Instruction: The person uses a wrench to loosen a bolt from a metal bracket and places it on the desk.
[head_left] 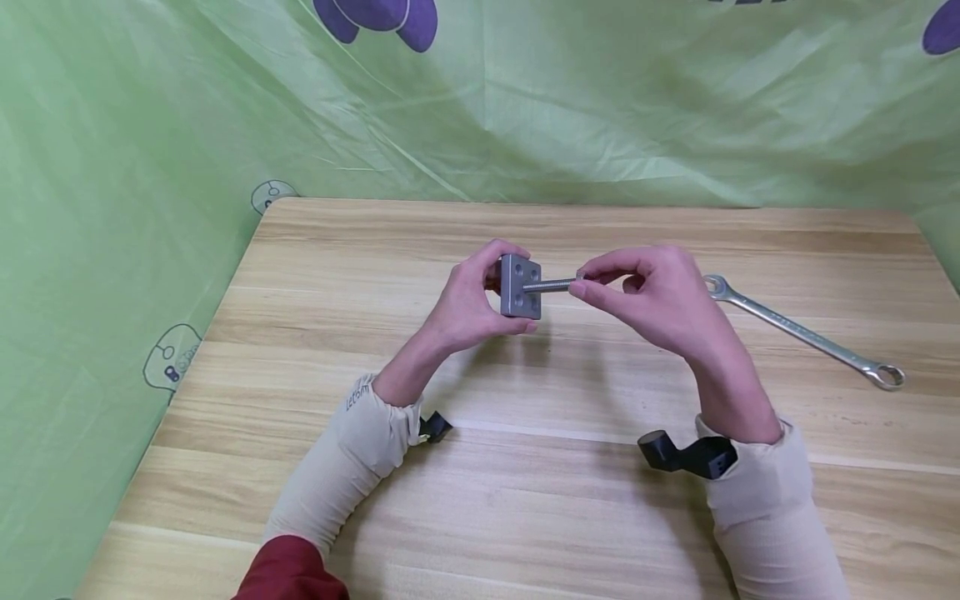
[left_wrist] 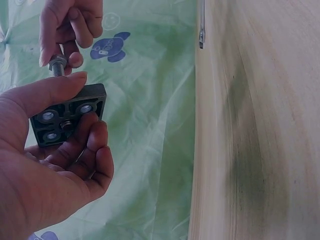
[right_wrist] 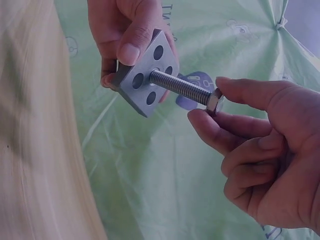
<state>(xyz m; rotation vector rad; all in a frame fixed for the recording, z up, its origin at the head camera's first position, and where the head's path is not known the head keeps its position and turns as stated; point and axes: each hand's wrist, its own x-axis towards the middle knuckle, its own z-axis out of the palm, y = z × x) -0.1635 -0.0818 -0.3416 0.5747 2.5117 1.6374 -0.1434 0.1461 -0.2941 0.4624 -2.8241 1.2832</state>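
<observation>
My left hand [head_left: 470, 304] grips a square grey metal plate [right_wrist: 136, 97] by its edges, above the table. Round holes sit near the plate's corners, and a threaded bolt [right_wrist: 182, 89] stands in its centre hole. From the back, in the left wrist view, the plate [left_wrist: 95, 95] is ribbed, and the bolt's end shows in the middle hole. The thumb and fingertips of my right hand [head_left: 660, 296] pinch the bolt's hex head [right_wrist: 215, 102], off to the right of the plate. Most of the bolt's thread is exposed between plate and head.
A combination wrench [head_left: 806, 333] lies on the wooden table [head_left: 525, 517], right of my right hand. Green printed cloth [head_left: 600, 108] hangs behind the table and along its left side. Black wrist mounts [head_left: 686, 457] stick out from both sleeves.
</observation>
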